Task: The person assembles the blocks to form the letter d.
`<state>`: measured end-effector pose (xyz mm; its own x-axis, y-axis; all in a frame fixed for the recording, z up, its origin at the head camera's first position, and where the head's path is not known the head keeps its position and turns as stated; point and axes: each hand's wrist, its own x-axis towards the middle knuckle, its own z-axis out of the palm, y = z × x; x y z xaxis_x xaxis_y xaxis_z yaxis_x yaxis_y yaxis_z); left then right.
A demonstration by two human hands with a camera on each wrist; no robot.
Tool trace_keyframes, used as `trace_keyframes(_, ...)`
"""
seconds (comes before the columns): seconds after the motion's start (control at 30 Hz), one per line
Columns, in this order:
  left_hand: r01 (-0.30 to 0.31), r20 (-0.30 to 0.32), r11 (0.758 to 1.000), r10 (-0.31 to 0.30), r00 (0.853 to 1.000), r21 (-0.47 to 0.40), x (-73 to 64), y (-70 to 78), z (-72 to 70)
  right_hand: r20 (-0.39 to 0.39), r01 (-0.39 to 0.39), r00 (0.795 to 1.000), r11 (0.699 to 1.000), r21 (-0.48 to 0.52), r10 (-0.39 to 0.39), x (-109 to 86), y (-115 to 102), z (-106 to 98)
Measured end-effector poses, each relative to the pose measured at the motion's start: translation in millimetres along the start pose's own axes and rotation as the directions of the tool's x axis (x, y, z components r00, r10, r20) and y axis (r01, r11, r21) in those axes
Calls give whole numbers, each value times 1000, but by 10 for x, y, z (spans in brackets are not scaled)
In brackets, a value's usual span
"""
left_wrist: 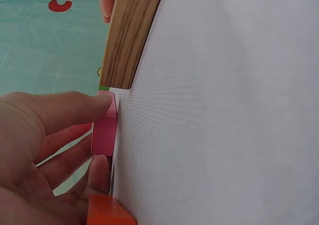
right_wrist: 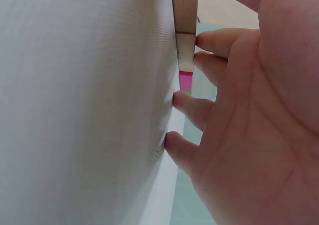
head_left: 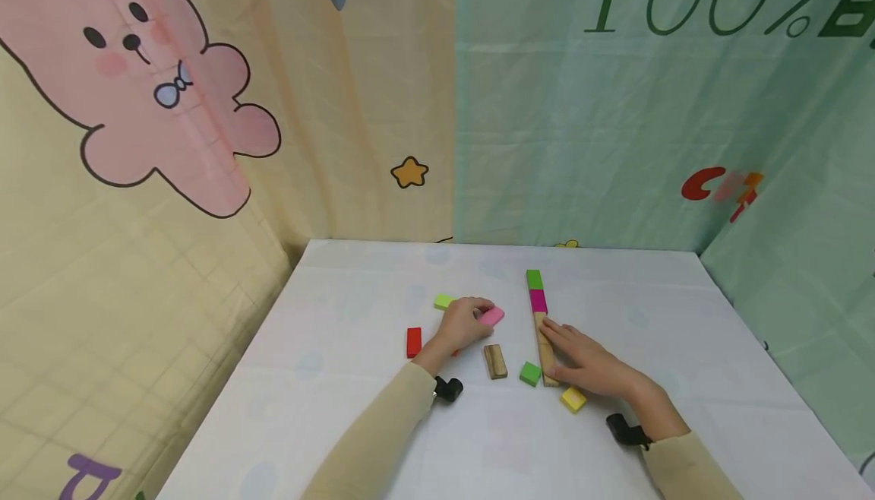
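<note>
My left hand pinches a pink block between thumb and fingers, low over the white table. In the left wrist view the thumb is on one end of that pink block. My right hand lies along a straight row of blocks, fingers extended and fingertips touching its right side. Two wooden blocks form the near part of this row. Beyond them come a magenta block and a green block at the far end.
Loose blocks lie around the hands: lime, red, wooden, green and yellow. An orange block sits under the left hand, mostly hidden from the head view. Printed curtains hang behind the table.
</note>
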<state>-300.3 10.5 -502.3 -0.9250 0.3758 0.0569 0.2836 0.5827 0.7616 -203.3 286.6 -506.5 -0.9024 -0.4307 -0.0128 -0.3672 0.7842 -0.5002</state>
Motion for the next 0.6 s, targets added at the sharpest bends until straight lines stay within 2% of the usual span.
trace_keyframes(0.4,39,-17,999,-39,999,-17,-8,-24,16,26,-15,1000,1000,22,14,-17,-18,-5)
trace_keyframes(0.6,21,-21,1000,-21,1000,-8,-1,-12,14,29,-32,999,999,29,31,-15,-30,-13)
